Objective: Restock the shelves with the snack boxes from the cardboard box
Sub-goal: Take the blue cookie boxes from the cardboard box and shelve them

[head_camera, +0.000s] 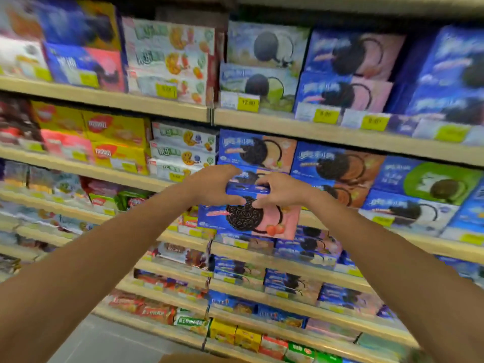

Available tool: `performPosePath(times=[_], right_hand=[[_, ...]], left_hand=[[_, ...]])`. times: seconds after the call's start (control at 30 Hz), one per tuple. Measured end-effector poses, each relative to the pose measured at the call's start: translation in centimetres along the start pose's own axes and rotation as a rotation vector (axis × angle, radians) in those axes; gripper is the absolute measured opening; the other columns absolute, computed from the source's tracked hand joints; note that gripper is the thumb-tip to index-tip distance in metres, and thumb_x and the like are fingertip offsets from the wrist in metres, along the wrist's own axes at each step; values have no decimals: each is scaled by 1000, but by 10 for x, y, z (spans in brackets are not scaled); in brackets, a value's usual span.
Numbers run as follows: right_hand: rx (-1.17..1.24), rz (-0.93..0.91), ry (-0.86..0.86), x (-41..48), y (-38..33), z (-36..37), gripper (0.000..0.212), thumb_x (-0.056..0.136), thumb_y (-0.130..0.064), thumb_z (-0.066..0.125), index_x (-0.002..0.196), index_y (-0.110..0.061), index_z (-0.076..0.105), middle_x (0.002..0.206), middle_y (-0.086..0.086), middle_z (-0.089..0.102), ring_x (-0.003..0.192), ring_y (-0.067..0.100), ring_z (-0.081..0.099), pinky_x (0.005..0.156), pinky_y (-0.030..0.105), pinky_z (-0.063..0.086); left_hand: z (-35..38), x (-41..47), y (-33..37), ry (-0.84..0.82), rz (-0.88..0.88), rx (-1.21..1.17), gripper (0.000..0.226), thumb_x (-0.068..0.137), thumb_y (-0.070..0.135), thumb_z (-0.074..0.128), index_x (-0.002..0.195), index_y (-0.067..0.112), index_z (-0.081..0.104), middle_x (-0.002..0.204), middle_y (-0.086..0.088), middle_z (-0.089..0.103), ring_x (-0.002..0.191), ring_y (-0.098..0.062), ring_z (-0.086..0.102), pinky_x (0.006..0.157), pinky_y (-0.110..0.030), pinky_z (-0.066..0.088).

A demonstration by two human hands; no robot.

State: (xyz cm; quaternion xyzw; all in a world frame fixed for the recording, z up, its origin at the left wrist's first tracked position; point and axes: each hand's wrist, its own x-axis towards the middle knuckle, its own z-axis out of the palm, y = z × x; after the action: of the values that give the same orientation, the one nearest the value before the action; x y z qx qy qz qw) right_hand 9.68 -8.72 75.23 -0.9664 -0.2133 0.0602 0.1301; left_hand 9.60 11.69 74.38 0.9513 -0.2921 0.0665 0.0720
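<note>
Head view: shelves (pixel 104 96) already look mostly full. One strawberry snack box (pixel 248 218) sits dead centre, held in front of the middle shelf row, not yet seated. Tan sliver at 6 o'clock may be the cardboard box (pixel 199 358); what's left in it is hidden. Both arms are stretched forward. Left hand (pixel 212 184) and right hand (pixel 280 191) grip the box's top edge, fingers curled over it.

Arms outstretched, left hand (pixel 213 186) and right hand (pixel 284 191) gripping, fingers (pixel 227 170) curled.
</note>
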Motion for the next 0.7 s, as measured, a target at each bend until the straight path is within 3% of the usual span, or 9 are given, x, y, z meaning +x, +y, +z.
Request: performPosePath(times=[0.07,0.17,0.27,0.37,0.43,0.6,0.7], right_hand=[[-31,-14,49,-2,-10,-30,66,81,-43,69,134,-10,49,135,5,52,117,20,51,95,31,41],[-92,-45,128,-8,-24,-69,48,80,-40,70,117,-12,60,102,-3,56,90,16,52,74,28,37],[-153,-74,194,-18,-34,-102,38,80,-36,72,109,-13,62,91,-3,56,83,20,53,69,29,36],[-132,-81,237,-28,-39,-129,40,82,-31,71,114,-8,60,103,7,64,93,27,59,74,30,39],[-146,-70,290,-34,-42,-149,50,82,-31,72,123,-7,57,117,9,62,104,26,59,81,29,41],[-311,-57,500,-45,-39,-197,57,77,-38,72,125,-12,55,118,6,61,107,25,57,81,30,42],[-416,-37,646,-55,-34,-216,61,78,-39,70,130,-15,50,124,6,56,113,24,52,90,35,42]], left_hand=[[-27,12,5,-38,47,78,81,85,57,55,147,15,25,153,-5,30,138,-22,32,109,-36,29],[-59,24,10,-47,50,69,79,87,56,53,148,15,24,151,-5,33,135,-23,37,106,-35,32],[-88,29,16,34,47,27,66,87,55,55,139,18,38,135,-2,50,117,-23,51,90,-32,40],[-116,37,23,116,99,54,56,87,53,55,130,19,44,120,-2,57,105,-24,56,76,-30,38],[-135,43,29,205,122,123,60,87,54,54,134,18,43,124,-4,57,108,-24,56,80,-31,43],[-180,64,44,434,229,238,57,86,54,54,129,18,47,117,-5,60,105,-24,57,78,-32,41],[-197,84,54,583,249,363,60,85,57,53,128,15,46,115,-6,59,106,-25,56,81,-36,43]])
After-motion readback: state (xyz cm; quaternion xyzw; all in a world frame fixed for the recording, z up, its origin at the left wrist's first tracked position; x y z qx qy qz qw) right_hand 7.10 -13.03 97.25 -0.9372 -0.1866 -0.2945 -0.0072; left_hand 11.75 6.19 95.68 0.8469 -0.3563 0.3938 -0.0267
